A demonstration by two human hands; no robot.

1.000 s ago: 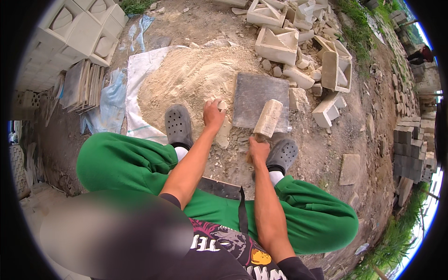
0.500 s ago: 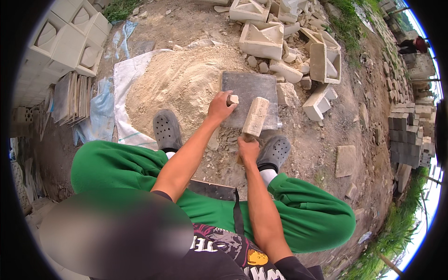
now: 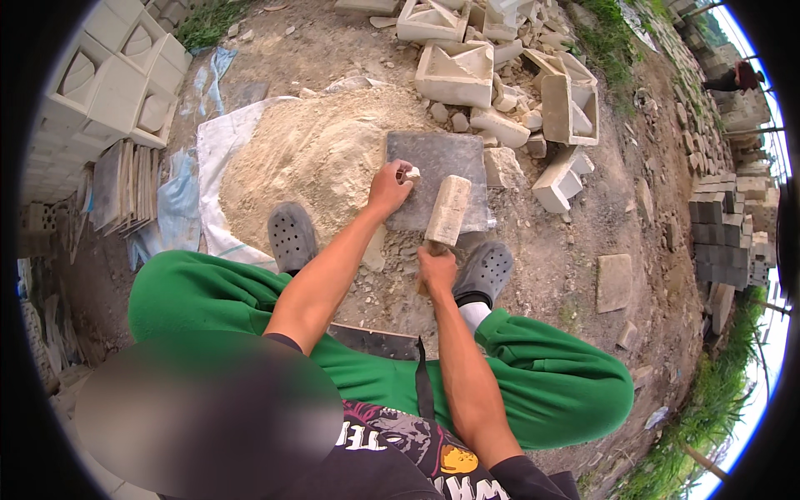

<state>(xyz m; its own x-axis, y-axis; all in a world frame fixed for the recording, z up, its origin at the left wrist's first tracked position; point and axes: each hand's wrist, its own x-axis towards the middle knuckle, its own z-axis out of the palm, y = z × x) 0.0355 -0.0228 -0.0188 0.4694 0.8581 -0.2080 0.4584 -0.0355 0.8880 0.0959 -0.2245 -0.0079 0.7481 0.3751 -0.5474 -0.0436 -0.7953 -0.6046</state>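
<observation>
Between my feet and the rubble lies a flat dark grey slab (image 3: 437,154). Over its left edge, my left hand (image 3: 390,190) pinches a small pale stone chunk (image 3: 412,173) between thumb and fingers. My right hand (image 3: 437,270) is closed around the short handle of a mallet with a blocky, pale, dust-covered head (image 3: 449,210). The mallet head is over the slab's lower right part, to the right of the chunk; whether it touches the slab I cannot tell. Beyond my left hand spreads a heap of pale sandy crumbs (image 3: 312,150).
A white sheet (image 3: 218,158) lies under the heap. Broken cast blocks (image 3: 454,73) are piled at the far right of the slab. Thin boards (image 3: 125,187) lean at left below stacked blocks (image 3: 92,79). My grey clogs (image 3: 485,273) flank the work spot.
My left hand has shifted its fingers on the stone chunk, and less of the chunk shows. The mallet stays raised in nearly the same place. The whole view has moved slightly.
</observation>
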